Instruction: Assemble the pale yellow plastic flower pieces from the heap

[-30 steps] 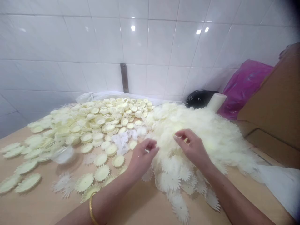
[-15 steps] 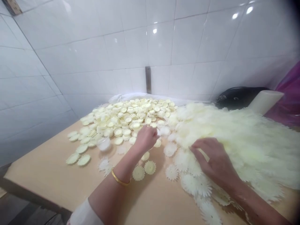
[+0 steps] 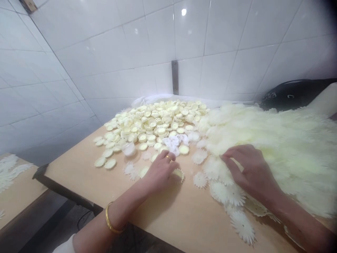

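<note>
My left hand (image 3: 164, 168) curls its fingers over a pale yellow disc with a toothed rim (image 3: 179, 174), which tilts up beside the fingertips. Just beyond it lies a crumpled white cloth (image 3: 175, 142). My right hand (image 3: 246, 167) has thumb and forefinger pinched together at the edge of a heap of thin, sheer, flower-shaped pieces (image 3: 286, 140). What is between those fingertips is too blurred to make out. Several loose serrated pieces (image 3: 199, 156) lie between my hands. A big pile of small toothed discs (image 3: 155, 123) covers the back of the table.
A small clear cup with white contents (image 3: 129, 149) stands on the wooden table (image 3: 73, 168), left of the pile. A black bag-like object (image 3: 295, 95) and a pale roll (image 3: 325, 100) sit behind the heap. Another table (image 3: 23, 196) with white pieces stands left. A tiled wall closes the back.
My left hand has come down and nearer to me, onto the toothed discs on the table. The white cloth beyond it now shows. My right hand keeps its pinch. The view has turned left.
</note>
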Demonstrator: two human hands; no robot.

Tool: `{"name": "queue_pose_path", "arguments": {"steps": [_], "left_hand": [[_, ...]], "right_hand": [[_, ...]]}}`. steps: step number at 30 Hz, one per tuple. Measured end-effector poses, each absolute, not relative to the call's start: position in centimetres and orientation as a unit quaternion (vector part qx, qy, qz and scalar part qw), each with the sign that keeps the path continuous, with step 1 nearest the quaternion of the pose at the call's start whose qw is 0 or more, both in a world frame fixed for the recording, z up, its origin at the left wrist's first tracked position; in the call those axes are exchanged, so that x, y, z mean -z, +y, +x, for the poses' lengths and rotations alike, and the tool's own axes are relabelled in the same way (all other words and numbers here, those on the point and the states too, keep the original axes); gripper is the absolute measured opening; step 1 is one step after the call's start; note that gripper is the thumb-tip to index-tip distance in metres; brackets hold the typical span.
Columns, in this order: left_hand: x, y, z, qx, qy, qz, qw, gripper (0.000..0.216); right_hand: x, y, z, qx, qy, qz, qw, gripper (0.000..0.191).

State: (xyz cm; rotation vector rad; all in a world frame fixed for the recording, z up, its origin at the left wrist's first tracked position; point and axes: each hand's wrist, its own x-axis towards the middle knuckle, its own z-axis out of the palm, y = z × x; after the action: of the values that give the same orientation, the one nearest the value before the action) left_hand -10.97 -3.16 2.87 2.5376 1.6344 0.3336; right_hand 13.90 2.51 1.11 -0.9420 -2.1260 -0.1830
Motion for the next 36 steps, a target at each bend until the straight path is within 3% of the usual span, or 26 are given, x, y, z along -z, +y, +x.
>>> {"name": "queue_pose_path", "arguments": {"steps": [5,12,18,26,32,36], "left_hand": [[-2.3,-3.5,-10.3,-0.210,0.553,0.801,0.090,0.014],[-2.4,0.8,-5.4,-0.366,0.508,0.663,0.411,0.017],[-1.7,2.9,-1.3,-0.391,0.488,0.677,0.388,0.019],[-1.4,2.6,-1.0,-0.440,0.494,0.643,0.386,0.032],[-1.4,2.4,-0.9,-0.465,0.447,0.583,0.494,0.035],[-1.4,2.4,-0.9,-0.462,0.436,0.544,0.548,0.036]], "right_hand": [[-1.0,2.4,13.6,0.012,-0.831,-0.379,0.407,0.014],[-1.6,2.4,13.2,-0.133,-0.765,-0.427,0.463,0.021],[-2.5,2.6,13.5,-0.191,-0.719,-0.459,0.487,0.029],[-2.3,2.4,13.2,-0.229,-0.729,-0.454,0.459,0.024],[-2.7,2.1,13.0,-0.323,-0.753,-0.394,0.416,0.015],[-2.8,2.0,13.1,-0.294,-0.760,-0.407,0.413,0.013]]}}
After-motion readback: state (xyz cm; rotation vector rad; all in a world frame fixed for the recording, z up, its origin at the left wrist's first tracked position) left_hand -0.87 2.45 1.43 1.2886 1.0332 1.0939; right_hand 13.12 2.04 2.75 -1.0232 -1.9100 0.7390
